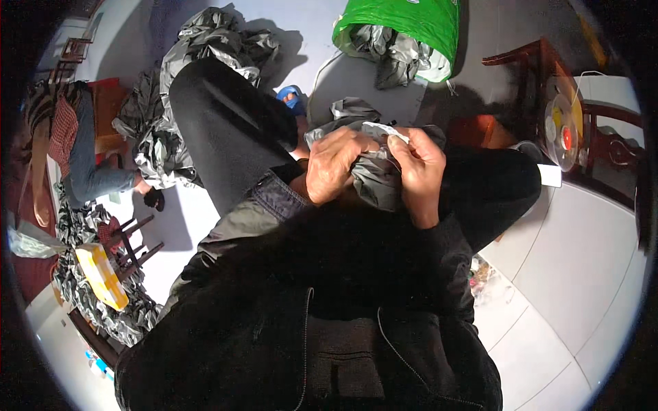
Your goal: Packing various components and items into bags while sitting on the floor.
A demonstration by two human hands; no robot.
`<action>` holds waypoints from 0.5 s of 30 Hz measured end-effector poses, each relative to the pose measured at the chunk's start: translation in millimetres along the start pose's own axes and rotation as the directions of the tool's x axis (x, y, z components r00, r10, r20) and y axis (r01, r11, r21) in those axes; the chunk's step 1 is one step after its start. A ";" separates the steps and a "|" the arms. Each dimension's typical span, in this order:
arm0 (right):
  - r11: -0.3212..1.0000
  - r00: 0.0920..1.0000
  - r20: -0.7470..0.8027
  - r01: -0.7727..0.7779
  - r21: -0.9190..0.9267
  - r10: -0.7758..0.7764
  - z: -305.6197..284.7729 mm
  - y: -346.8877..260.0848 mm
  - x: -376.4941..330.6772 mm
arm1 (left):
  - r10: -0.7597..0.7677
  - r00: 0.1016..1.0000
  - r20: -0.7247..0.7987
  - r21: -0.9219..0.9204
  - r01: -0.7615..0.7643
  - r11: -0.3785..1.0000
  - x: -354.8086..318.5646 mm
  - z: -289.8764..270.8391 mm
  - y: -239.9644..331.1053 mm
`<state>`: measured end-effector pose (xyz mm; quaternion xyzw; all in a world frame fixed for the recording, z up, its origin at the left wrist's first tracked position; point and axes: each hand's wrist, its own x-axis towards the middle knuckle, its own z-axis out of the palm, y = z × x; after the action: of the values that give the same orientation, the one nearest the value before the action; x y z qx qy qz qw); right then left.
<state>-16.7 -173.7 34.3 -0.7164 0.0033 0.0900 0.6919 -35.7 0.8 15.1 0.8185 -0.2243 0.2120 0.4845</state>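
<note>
I sit with black trousers and a dark jacket, and a crumpled piece of silver-grey fabric (375, 179) lies bunched over my lap. My left hand (336, 164) is closed on the top of the bundle, fingers curled into the cloth. My right hand (419, 170) grips the fabric's right side and pinches a small white strip (385, 129) at its upper edge. The two hands are close together, almost touching.
A green bag (411, 24) stuffed with grey fabric stands ahead. A heap of the same fabric (181, 82) lies on the left. Another person (82, 151) sits at far left. A wooden stool (130, 243) and yellow object (101, 275) lie lower left; a dark wooden chair (596, 130) on the right.
</note>
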 end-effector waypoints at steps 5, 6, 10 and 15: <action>0.997 1.000 0.012 0.022 -0.076 -0.021 2.2 -14.7 -7.9 | -0.046 0.998 -0.030 -0.053 0.044 0.998 4.5 -2.7 5.1; 0.996 0.999 0.019 0.028 -0.085 -0.026 1.4 -14.8 -9.0 | -0.047 0.998 -0.031 -0.054 0.046 0.998 3.9 -2.7 5.7; 0.988 0.997 0.020 0.073 -0.139 -0.071 -7.4 -17.8 -10.4 | -0.090 0.996 0.009 -0.119 0.091 0.989 10.5 5.2 10.3; 0.964 0.986 0.069 0.160 -0.212 -0.149 -11.5 -14.3 -10.0 | -0.229 0.973 0.010 0.068 0.228 0.971 7.1 0.3 18.6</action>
<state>-23.2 -185.6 50.1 -0.7832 -0.0806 0.0546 0.6142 -40.6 -8.6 31.9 0.8564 -0.1257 0.1547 0.4763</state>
